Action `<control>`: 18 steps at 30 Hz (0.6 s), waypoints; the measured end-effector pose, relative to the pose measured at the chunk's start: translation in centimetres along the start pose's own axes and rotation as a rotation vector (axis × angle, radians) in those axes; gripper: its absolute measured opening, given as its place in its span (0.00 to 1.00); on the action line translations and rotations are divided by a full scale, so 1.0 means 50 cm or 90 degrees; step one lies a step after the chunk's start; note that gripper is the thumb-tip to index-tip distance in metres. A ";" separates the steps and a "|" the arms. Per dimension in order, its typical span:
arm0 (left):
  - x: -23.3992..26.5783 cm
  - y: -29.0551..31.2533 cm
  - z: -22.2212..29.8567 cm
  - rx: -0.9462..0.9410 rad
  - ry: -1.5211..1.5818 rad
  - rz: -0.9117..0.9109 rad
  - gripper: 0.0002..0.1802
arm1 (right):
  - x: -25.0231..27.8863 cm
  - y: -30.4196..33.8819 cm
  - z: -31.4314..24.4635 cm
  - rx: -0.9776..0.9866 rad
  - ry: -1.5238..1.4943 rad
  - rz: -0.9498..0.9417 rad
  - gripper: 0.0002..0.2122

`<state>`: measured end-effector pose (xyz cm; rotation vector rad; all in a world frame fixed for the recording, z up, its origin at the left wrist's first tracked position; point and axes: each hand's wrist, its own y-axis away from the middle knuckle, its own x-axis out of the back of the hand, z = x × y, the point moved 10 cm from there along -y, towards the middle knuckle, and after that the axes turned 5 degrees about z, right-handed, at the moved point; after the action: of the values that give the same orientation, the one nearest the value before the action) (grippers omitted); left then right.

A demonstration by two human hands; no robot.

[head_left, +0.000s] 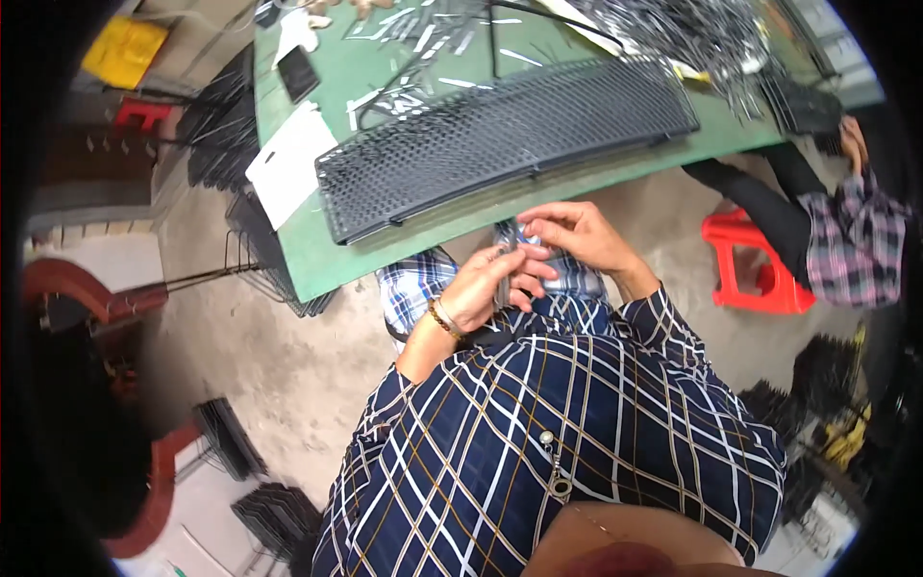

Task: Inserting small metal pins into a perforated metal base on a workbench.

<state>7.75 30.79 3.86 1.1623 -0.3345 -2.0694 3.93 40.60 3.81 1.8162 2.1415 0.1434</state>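
Both my hands meet over my lap, just off the near edge of the green table (356, 262). My left hand (488, 288) wears a beaded bracelet (444, 318); its fingers are curled in, thumb toward forefinger. Facing it, my right hand (584, 237) has bent fingers, with thumb and forefinger drawn close together. Small dark, thin pieces show at the fingertips, too small to name. On the table just beyond lies a long black mesh grille panel (519, 144), which neither hand touches.
Loose thin strips (423, 34) and a heap of dark strips (692, 38) cover the table's far side. A phone (298, 75) and a white sheet (291, 165) lie left. Another person (851, 240) sits by a red stool (755, 264) at right. Black panels (277, 519) stand on the floor.
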 end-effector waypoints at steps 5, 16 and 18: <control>0.007 0.014 0.009 -0.030 0.013 -0.007 0.22 | -0.064 -0.033 -0.016 -0.039 -0.029 -0.055 0.09; 0.049 0.030 0.030 -0.067 0.039 -0.008 0.18 | -0.108 -0.064 -0.048 -0.020 0.134 -0.091 0.07; 0.057 0.032 0.038 -0.071 0.042 0.005 0.19 | -0.109 -0.068 -0.063 -0.041 0.096 -0.069 0.07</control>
<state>6.00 27.45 3.98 1.1568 -0.1892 -2.0117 0.49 35.07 6.79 1.6974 2.3029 0.3290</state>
